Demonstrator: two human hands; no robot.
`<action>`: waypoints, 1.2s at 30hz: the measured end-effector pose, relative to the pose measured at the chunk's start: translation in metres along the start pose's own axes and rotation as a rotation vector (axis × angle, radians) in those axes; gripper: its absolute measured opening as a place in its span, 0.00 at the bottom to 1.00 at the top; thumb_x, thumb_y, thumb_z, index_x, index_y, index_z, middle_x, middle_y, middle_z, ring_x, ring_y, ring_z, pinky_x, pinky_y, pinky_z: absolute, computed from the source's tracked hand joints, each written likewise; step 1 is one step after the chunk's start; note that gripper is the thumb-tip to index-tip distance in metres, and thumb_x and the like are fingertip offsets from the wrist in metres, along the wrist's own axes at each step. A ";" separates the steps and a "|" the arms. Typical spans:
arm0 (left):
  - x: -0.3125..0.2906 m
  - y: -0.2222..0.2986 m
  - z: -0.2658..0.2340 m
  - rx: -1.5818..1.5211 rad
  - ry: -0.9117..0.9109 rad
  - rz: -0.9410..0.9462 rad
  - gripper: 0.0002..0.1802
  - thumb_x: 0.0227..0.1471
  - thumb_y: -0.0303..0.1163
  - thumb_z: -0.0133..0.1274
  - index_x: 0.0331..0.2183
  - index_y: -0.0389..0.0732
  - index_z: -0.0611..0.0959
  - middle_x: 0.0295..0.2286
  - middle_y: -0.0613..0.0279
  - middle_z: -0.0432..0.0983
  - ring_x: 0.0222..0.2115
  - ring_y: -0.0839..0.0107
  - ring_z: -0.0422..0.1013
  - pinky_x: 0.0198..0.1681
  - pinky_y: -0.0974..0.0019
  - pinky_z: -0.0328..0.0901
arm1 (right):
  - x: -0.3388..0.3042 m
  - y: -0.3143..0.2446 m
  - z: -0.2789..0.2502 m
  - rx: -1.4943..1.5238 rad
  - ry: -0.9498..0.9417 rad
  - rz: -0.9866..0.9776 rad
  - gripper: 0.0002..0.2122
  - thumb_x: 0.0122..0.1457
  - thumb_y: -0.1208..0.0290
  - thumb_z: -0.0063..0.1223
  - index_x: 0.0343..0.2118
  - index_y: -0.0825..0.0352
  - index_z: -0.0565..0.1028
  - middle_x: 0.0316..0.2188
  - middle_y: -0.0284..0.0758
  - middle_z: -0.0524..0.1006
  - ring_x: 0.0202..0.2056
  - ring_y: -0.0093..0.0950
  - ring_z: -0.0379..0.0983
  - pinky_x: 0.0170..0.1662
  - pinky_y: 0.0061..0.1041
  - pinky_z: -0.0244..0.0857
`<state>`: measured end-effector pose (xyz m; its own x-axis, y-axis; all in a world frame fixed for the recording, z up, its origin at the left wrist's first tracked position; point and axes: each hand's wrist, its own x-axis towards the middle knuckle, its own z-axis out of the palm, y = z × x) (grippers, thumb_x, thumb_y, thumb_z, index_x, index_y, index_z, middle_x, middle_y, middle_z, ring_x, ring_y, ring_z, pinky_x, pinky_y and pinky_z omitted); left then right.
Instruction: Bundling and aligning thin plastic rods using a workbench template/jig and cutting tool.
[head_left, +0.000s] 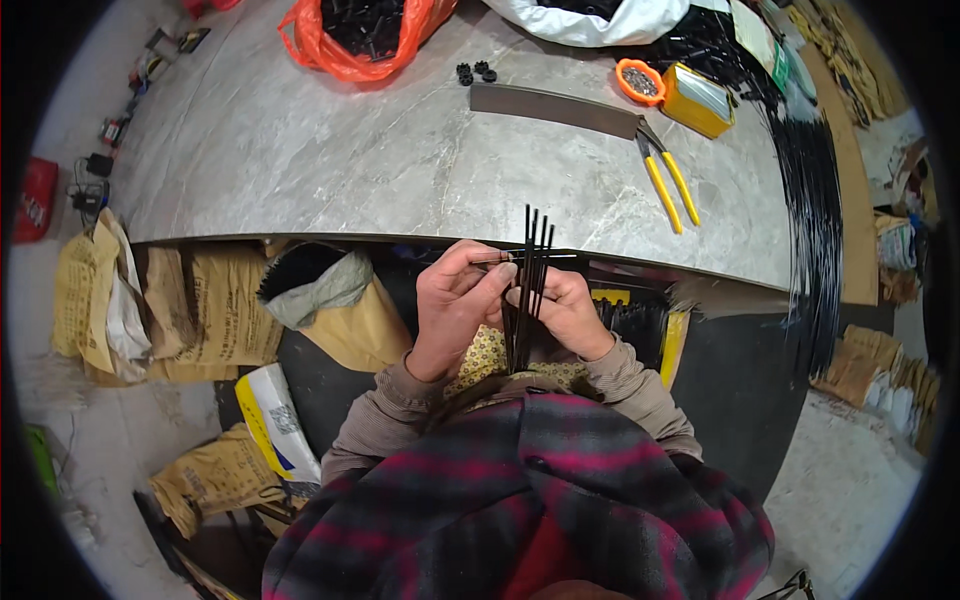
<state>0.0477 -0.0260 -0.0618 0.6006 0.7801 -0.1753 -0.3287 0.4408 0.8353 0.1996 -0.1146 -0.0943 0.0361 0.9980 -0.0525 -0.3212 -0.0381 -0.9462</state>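
Note:
Above my lap, at the table's front edge, my left hand (455, 302) is closed in a pinch on a thin black rod (558, 256) that lies crosswise. My right hand (572, 312) is closed beside it, at a bunch of slim black rods (531, 290) standing roughly upright between the hands. The rods cover part of the right fingers; one fingertip shows on their left side. The rods' lower ends reach down to a yellow patterned cloth (482, 358) at my lap.
On the grey table (330, 150) are yellow-handled pliers (668, 185), a curved metal strip (555, 108), an orange dish (640, 82) of small metal pieces, a yellow box (698, 100) and a red bag (368, 60) of black parts. Long black rods (812, 220) hang over the right edge.

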 end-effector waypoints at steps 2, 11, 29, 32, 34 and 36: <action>0.000 0.002 0.001 0.044 0.004 0.015 0.05 0.60 0.18 0.56 0.39 0.33 0.79 0.24 0.70 0.75 0.21 0.85 0.68 0.21 0.79 0.60 | 0.000 -0.001 0.002 0.086 0.014 0.003 0.12 0.70 0.71 0.50 0.50 0.73 0.75 0.39 0.34 0.81 0.40 0.21 0.78 0.45 0.23 0.74; -0.004 0.007 0.003 0.053 -0.057 0.005 0.08 0.58 0.17 0.56 0.42 0.31 0.80 0.32 0.65 0.76 0.23 0.83 0.70 0.25 0.77 0.64 | -0.003 0.003 0.003 0.114 0.001 0.000 0.11 0.71 0.72 0.48 0.50 0.73 0.75 0.39 0.34 0.81 0.40 0.21 0.78 0.45 0.22 0.74; -0.008 0.007 0.009 0.172 -0.019 0.038 0.07 0.57 0.18 0.57 0.39 0.33 0.80 0.29 0.69 0.73 0.23 0.86 0.68 0.22 0.80 0.62 | -0.010 0.000 0.005 0.113 -0.003 0.010 0.11 0.70 0.72 0.50 0.50 0.72 0.76 0.39 0.32 0.81 0.40 0.20 0.78 0.45 0.20 0.73; -0.006 0.002 0.004 0.156 -0.053 0.055 0.07 0.57 0.18 0.58 0.39 0.33 0.80 0.30 0.69 0.73 0.24 0.87 0.69 0.22 0.80 0.63 | -0.010 0.002 0.007 0.034 0.032 -0.027 0.10 0.70 0.73 0.50 0.49 0.72 0.76 0.39 0.34 0.81 0.40 0.23 0.79 0.45 0.22 0.74; -0.004 -0.001 -0.001 0.124 -0.046 0.012 0.07 0.57 0.17 0.57 0.40 0.33 0.79 0.29 0.68 0.74 0.23 0.85 0.69 0.23 0.78 0.63 | -0.009 0.000 0.009 0.047 0.041 -0.005 0.10 0.70 0.73 0.50 0.49 0.72 0.76 0.38 0.33 0.81 0.39 0.22 0.79 0.45 0.22 0.74; -0.001 0.000 -0.003 0.089 -0.037 -0.033 0.07 0.58 0.17 0.56 0.40 0.33 0.78 0.28 0.67 0.76 0.22 0.83 0.68 0.24 0.76 0.64 | -0.005 0.001 0.008 0.060 0.051 0.021 0.10 0.70 0.74 0.50 0.48 0.72 0.76 0.38 0.33 0.81 0.39 0.22 0.79 0.45 0.23 0.74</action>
<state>0.0450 -0.0253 -0.0629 0.6371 0.7481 -0.1858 -0.2433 0.4239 0.8724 0.1911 -0.1190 -0.0922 0.0766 0.9930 -0.0903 -0.3784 -0.0548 -0.9240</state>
